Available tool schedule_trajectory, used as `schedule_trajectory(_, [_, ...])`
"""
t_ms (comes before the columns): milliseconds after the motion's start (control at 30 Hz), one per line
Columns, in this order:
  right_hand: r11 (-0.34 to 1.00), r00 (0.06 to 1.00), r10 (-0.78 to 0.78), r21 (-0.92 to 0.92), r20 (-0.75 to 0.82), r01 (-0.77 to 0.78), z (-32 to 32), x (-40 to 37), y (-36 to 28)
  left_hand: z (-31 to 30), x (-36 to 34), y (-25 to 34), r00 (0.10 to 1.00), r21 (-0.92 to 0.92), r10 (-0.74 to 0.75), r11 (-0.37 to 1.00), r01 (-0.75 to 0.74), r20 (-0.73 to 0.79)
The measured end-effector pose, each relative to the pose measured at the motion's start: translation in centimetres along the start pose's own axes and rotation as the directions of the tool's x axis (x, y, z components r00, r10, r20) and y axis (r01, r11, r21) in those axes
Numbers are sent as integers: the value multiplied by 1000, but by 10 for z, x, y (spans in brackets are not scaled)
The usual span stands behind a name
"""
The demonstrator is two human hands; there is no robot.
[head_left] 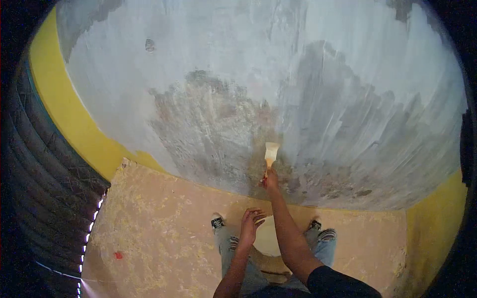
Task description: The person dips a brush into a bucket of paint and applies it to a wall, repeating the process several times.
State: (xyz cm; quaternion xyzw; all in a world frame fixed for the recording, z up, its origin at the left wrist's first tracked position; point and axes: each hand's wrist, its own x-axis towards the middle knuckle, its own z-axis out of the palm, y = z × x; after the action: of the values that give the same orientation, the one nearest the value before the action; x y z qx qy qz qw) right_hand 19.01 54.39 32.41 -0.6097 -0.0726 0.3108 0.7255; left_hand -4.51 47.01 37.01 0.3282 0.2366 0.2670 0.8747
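A wide brush point(271, 151) with a pale head and a light handle points up against the grey, patchy wall point(213, 124). My right hand point(270, 179) is wrapped round its handle, low on the wall. To the left and lower, my left hand point(252, 222) has its fingers apart and holds nothing. It is beside a round, pale container or surface point(267, 238) between my legs, partly hidden by my right forearm. Dark, rough patches show on the wall around the brush.
The tan floor point(149, 223) has yellowish smears and a small red scrap point(118, 255). Yellow bands point(64, 94) border the wall on both sides. Dark ribbed material point(44, 154) is at the far left. My shoes point(217, 221) stand near the wall's foot.
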Motion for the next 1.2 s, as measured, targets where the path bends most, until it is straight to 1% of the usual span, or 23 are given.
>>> schedule_trajectory(33, [986,997,77,150,21,-79,0,-4,9,-2,2,0,1000,7,-5,1000,5,-4])
schedule_trajectory(133, [968,988,140,200,60,-149,-3,-13,26,-9,6,0,999,-1,-15,1000,15,-48])
schedule_trajectory(167, [967,988,145,204,58,-154,-1,-13,30,-12,7,0,998,-12,-27,1000,26,-58])
schedule_trajectory(233, [967,967,249,69,-53,-245,-2,-13,36,-16,10,-2,997,-21,-44,999,43,-68])
schedule_trajectory(367, [978,974,198,82,-108,-190,-1,-22,43,-20,15,-4,998,-44,-13,999,11,-59])
schedule_trajectory(433, [983,988,150,110,-27,-146,-2,-25,40,-15,11,1,999,-63,-11,998,7,-52])
schedule_trajectory(467, [984,989,144,107,-25,-141,-1,-21,34,-11,9,3,999,-67,-15,998,12,-49])
schedule_trajectory(533, [974,974,212,101,-80,-204,5,-10,0,-8,5,7,999,-74,-12,997,9,-44])
schedule_trajectory(600, [952,988,135,266,71,-149,-4,56,-7,-10,3,6,1000,-106,-10,994,9,-10])
schedule_trajectory(633, [955,988,132,259,75,-147,3,10,-71,-9,1,7,1000,-112,-4,994,2,-10])
schedule_trajectory(667, [993,996,-41,113,82,31,39,-40,-158,-6,-1,9,1000,-91,-7,996,5,-19])
schedule_trajectory(700, [989,992,-26,147,127,7,49,-50,-197,-4,-3,10,1000,-73,-11,997,9,-28])
schedule_trajectory(733, [984,985,-10,177,171,-21,56,-56,-225,-6,-3,8,999,-87,-11,996,8,-33])
schedule_trajectory(800, [982,971,-116,173,210,80,72,-73,-268,-11,1,-1,1000,-148,21,989,-22,-11])
schedule_trajectory(833, [982,971,-158,134,180,135,83,-93,-291,-7,-2,0,1000,-173,15,985,-18,-17])
schedule_trajectory(867, [978,967,-200,92,157,188,94,-115,-307,-2,-6,5,999,-139,25,990,-29,-31])
schedule_trajectory(900, [981,968,-189,63,167,181,98,-131,-314,1,-11,10,998,-106,37,993,-42,-48])
schedule_trajectory(933, [971,958,-239,74,162,229,102,-142,-320,3,-14,15,998,-136,38,990,-46,-59])
schedule_trajectory(967, [957,944,-288,88,160,277,107,-149,-324,4,-18,21,998,-137,46,989,-52,-41])
schedule_trajectory(1000, [960,943,-281,65,178,274,108,-153,-322,3,-20,24,998,-136,57,989,-59,-22])
schedule_trajectory(1067, [894,884,-445,134,145,428,106,-159,-315,-1,-19,25,996,-140,67,987,-74,-55])
schedule_trajectory(1133, [888,880,-457,128,127,442,106,-146,-298,-7,-17,25,994,-125,73,989,-82,-76])
schedule_trajectory(1200, [896,901,-434,101,-20,433,100,-113,-265,-13,-14,24,990,-155,79,983,-97,-121])
